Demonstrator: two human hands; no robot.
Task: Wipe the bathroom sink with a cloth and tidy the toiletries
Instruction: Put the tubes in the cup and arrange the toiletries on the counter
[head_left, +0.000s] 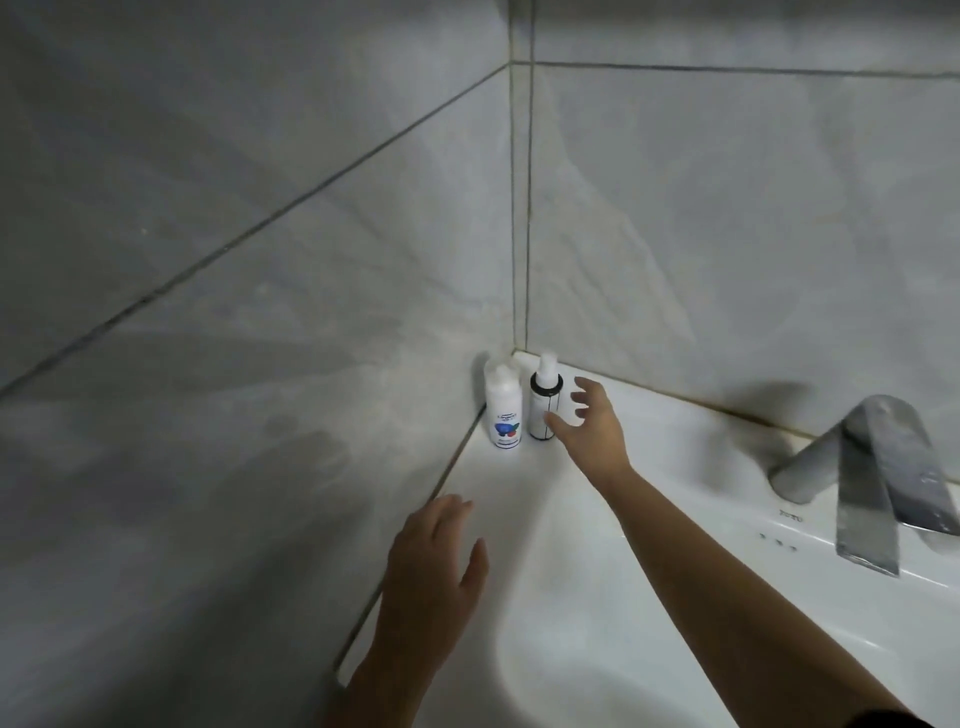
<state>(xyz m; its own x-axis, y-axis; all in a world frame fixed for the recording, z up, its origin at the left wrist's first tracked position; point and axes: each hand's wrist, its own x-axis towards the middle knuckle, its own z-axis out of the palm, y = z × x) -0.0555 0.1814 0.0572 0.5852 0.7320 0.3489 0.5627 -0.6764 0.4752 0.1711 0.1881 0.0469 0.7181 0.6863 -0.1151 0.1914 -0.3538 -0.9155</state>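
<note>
Right hand (592, 421) open, fingers spread, reaching at the small spray bottle (545, 408). Thumb tip is at the bottle's lower side; touching or just short, cannot tell. No grip yet. Left hand (436, 561) open, fingers straight and relaxed, palm down over the sink's (675, 447) rim, nearer the camera than the right hand and left of it, holding nothing.

Both toiletries stand upright just beyond the right hand's fingertips, in the wall corner. The white bottle with blue label (503, 410) is just left of the spray bottle, close beside it; a gap between them is not clear. Faucet (872, 467) is well off to the right of the right arm. No cloth in view.

Likely step: tidying, about to take the spray bottle.

Risks: the bottle is narrow and tall, so a thumb nudge before the fingers close could tip it into its neighbour and knock both over. The glossy rim looks slick, so a toppled bottle may roll into the basin. The walls crowd the fingers.
</note>
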